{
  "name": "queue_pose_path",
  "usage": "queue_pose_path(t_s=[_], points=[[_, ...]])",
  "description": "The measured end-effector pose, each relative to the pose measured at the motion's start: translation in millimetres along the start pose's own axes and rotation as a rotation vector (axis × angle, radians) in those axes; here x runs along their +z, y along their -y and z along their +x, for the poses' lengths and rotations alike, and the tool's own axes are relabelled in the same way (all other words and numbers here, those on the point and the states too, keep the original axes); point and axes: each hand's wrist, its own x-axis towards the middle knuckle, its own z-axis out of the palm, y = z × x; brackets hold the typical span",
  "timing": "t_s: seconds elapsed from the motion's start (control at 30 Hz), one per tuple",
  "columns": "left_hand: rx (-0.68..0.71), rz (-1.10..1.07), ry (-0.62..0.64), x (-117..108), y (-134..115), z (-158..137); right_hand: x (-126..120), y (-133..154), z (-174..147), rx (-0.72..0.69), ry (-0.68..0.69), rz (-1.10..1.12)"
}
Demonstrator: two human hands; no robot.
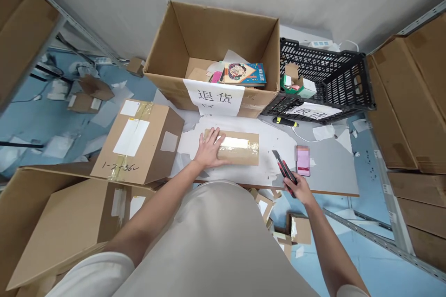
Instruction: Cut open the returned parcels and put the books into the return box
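Note:
My left hand (209,149) lies with spread fingers across the left end of a small cardboard box (240,155). A white label and clear tape run along the top of that box, which rests on the table. In my right hand (298,189) is a red and black utility knife (284,167), its blade end pointing up and left, apart from the box. Just right of the knife lies a phone (303,160) with a pink screen.
Behind stand a large open carton (216,16) holding books (245,74) and a black plastic crate (327,65). A taped carton (139,141) is at the left. A black and yellow tool (285,122) lies before the crate. Boxes and paper scraps litter the blue floor (337,250).

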Motion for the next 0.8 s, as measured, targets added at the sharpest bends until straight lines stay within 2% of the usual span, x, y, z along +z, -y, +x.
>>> queue_pose_path(t_s=[0.07,0.13,0.23,0.3,0.37,0.43,0.5,0.63,0.8], points=[[-0.065,-0.112,-0.087,2,12,-15,26,-2,15,-0.079,-0.069,0.134],[-0.148,-0.302,-0.154,12,27,-35,59,-4,31,-0.103,-0.083,0.292],[-0.287,-0.650,-0.096,38,44,-64,97,-11,49,-0.063,-0.082,0.442],[-0.376,-0.828,-0.065,54,48,-74,109,-15,54,-0.055,-0.101,0.443],[-0.424,-0.901,-0.093,60,48,-74,111,-16,55,-0.082,-0.114,0.396],[-0.438,-0.857,-0.131,55,45,-69,107,-13,53,-0.142,-0.123,0.355],[-0.453,-0.719,-0.151,43,41,-61,101,-5,51,-0.191,-0.128,0.343],[-0.466,-0.427,-0.151,21,37,-45,96,11,51,-0.170,-0.115,0.378],[-0.485,-0.348,-0.128,16,41,-23,98,20,64,-0.180,-0.130,0.329]])
